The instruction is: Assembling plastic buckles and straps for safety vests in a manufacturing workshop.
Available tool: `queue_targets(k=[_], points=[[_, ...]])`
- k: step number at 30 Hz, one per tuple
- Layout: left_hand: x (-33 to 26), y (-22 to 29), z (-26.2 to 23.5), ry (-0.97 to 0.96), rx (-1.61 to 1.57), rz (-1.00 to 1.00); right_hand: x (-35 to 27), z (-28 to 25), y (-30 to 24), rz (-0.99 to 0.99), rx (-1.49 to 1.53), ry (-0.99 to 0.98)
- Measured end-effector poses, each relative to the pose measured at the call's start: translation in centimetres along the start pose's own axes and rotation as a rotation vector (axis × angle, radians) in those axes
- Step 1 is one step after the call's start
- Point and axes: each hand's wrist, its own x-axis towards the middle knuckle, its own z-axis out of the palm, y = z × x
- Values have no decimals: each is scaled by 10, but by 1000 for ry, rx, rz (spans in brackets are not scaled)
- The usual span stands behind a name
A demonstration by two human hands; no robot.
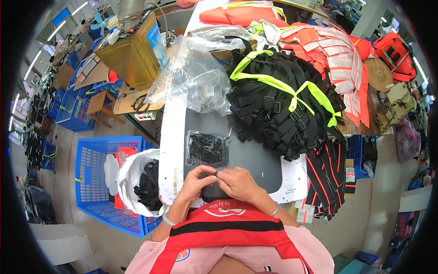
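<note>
My left hand (pixel 197 180) and my right hand (pixel 238 182) meet at the near edge of the dark grey table mat (pixel 255 157). Their fingertips pinch a small black piece (pixel 213 175) between them; what it is stays too small to tell. Just beyond the hands lies a clear bag of small black plastic buckles (pixel 207 149). A big heap of black webbing straps (pixel 278 105), tied with a neon yellow band (pixel 292 89), fills the right half of the table.
Crumpled clear plastic bags (pixel 194 77) lie at the table's far left. Orange reflective vests (pixel 337 50) pile up at the back right. A blue crate (pixel 98 182) and a white sack of black parts (pixel 143 182) stand left of me. Striped straps (pixel 326 178) hang at right.
</note>
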Motion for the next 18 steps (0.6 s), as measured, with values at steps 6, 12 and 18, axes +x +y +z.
queue_targets(k=[6, 12, 18], points=[[0, 5, 4, -33, 32, 32, -2, 1, 5, 103, 146, -39], [2, 11, 7, -31, -11, 28, -7, 11, 7, 197, 143, -4], [1, 2, 10, -9, 286, 39, -13, 24, 10, 262, 203, 164]])
